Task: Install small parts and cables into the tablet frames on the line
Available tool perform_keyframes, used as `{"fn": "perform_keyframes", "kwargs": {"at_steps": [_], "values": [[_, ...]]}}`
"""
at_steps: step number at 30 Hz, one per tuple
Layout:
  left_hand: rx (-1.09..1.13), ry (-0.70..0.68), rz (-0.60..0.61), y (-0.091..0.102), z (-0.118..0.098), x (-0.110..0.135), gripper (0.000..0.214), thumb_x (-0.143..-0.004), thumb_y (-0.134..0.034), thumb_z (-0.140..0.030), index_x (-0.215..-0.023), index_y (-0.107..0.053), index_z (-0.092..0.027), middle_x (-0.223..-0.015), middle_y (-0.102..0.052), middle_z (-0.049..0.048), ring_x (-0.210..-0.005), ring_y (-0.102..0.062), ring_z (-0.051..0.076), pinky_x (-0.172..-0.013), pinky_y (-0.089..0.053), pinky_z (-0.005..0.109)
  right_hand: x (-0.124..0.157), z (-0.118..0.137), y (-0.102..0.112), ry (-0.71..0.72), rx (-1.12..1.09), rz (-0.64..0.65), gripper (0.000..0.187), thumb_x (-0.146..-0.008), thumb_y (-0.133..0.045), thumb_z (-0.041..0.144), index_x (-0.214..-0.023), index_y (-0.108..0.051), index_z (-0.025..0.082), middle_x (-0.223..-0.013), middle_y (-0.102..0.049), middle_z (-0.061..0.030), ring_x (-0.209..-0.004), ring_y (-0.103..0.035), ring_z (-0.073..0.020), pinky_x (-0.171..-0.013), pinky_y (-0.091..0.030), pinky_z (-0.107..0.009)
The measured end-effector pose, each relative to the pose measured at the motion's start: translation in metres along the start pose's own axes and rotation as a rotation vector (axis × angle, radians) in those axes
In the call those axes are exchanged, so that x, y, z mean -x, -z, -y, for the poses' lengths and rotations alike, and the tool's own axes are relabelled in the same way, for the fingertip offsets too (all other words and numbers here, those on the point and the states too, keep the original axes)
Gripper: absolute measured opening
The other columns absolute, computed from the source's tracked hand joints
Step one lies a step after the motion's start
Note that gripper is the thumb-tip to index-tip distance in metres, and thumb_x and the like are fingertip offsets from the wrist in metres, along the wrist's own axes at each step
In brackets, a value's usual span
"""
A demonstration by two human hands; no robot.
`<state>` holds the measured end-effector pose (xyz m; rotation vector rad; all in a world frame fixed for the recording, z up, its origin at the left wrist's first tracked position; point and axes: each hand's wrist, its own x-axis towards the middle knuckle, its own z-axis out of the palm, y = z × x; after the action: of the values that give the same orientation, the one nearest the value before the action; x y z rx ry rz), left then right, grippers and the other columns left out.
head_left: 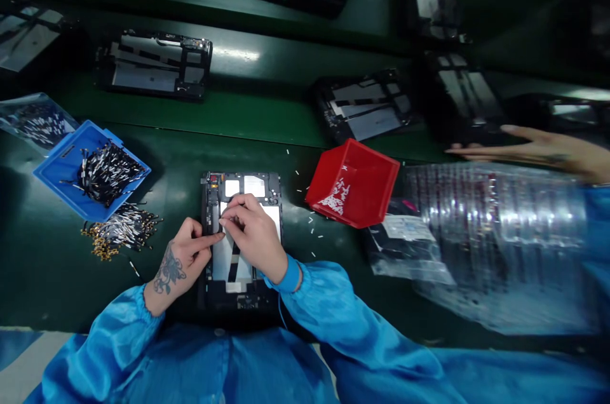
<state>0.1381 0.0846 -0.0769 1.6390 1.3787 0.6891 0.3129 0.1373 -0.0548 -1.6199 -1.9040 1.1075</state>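
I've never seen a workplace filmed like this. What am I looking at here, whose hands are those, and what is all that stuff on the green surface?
The one camera sits on a worker's head, looking down. Their left hand and right hand, in blue sleeves, press on an opened tablet lying on the green bench. To the left are a blue tray of small cables and a loose pile of cables; to the right, a tipped red bin and plastic bags. Another person's hand reaches in at the far right. More opened tablets lie beyond.
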Motion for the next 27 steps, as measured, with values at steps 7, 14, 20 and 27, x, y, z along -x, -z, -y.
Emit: {"fn": "perform_keyframes", "kwargs": {"at_steps": [7, 14, 20, 27], "values": [[-0.014, 0.002, 0.017, -0.001, 0.003, 0.001, 0.039, -0.087, -0.044, -0.013, -0.112, -0.07, -0.027, -0.084, -0.041, 0.0014, -0.079, -0.051, 0.013, -0.07, -0.047, 0.024, -0.002, 0.001, 0.0, -0.014, 0.013, 0.009, 0.006, -0.083, -0.059, 0.016, -0.078, -0.06, 0.018, -0.103, -0.056, -0.0043, -0.072, -0.056, -0.0127, -0.068, -0.044, -0.027], [-0.022, 0.018, 0.021, 0.0, 0.0, 0.0, 0.038, -0.087, -0.044, -0.014, -0.111, -0.071, -0.027, -0.084, -0.041, 0.0015, -0.078, -0.051, 0.013, -0.067, -0.047, 0.022, -0.005, 0.006, 0.002, -0.065, 0.112, -0.024, 0.013, -0.082, -0.06, 0.018, -0.078, -0.048, 0.02, -0.097, -0.053, -0.0022, -0.068, -0.053, -0.0122, -0.061, -0.041, -0.026], [-0.01, 0.006, 0.01, 0.0, -0.001, 0.0, 0.037, -0.088, -0.044, -0.015, -0.11, -0.071, -0.027, -0.083, -0.042, 0.0017, -0.078, -0.051, 0.013, -0.07, -0.048, 0.024, -0.016, 0.001, 0.006, -0.007, 0.326, -0.051, 0.026, -0.088, -0.058, 0.042, -0.079, -0.048, 0.02, -0.095, -0.051, -0.0034, -0.068, -0.052, -0.0138, -0.052, -0.033, -0.026], [-0.007, 0.0, 0.005, 0.0, 0.0, -0.001, 0.038, -0.087, -0.045, -0.015, -0.111, -0.071, -0.028, -0.083, -0.041, 0.0011, -0.078, -0.051, 0.013, -0.07, -0.048, 0.024, -0.035, -0.005, 0.009, 0.057, 0.455, -0.056, 0.043, -0.085, -0.054, 0.06, -0.087, -0.052, 0.017, -0.104, -0.05, -0.0117, -0.083, -0.055, -0.0223, -0.057, -0.041, -0.029]]}}
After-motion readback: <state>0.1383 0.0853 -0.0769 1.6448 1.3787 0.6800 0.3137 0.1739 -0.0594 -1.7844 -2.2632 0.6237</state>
